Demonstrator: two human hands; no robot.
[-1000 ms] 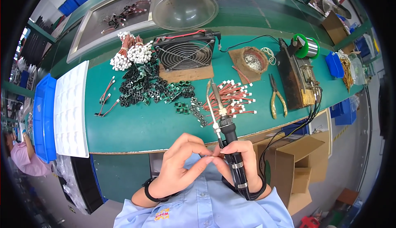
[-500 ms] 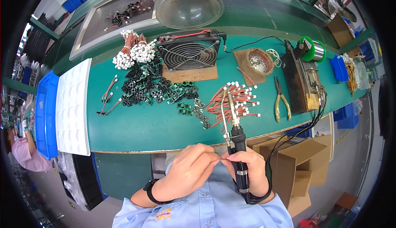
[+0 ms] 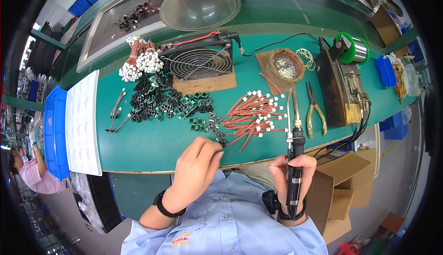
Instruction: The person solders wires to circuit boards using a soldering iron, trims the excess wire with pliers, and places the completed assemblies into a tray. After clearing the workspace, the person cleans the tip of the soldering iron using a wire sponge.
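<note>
Left hand: (image 3: 196,167) lower centre of frame, fingers narrow, near the small dark parts (image 3: 216,129); cannot tell if it holds anything.
Right hand: (image 3: 305,169) lower right of centre, closed round soldering iron (image 3: 298,142), a thin piece (image 3: 268,165) at the fingertips.
Iron: right of centre, upright in frame, tip end up.
Wires: (image 3: 258,112) red-brown, white-ended, heaped mid-frame on green bench (image 3: 138,149).
Boards: (image 3: 150,98) black-green pile, left of centre.
Pliers: (image 3: 311,116) right of iron.
</note>
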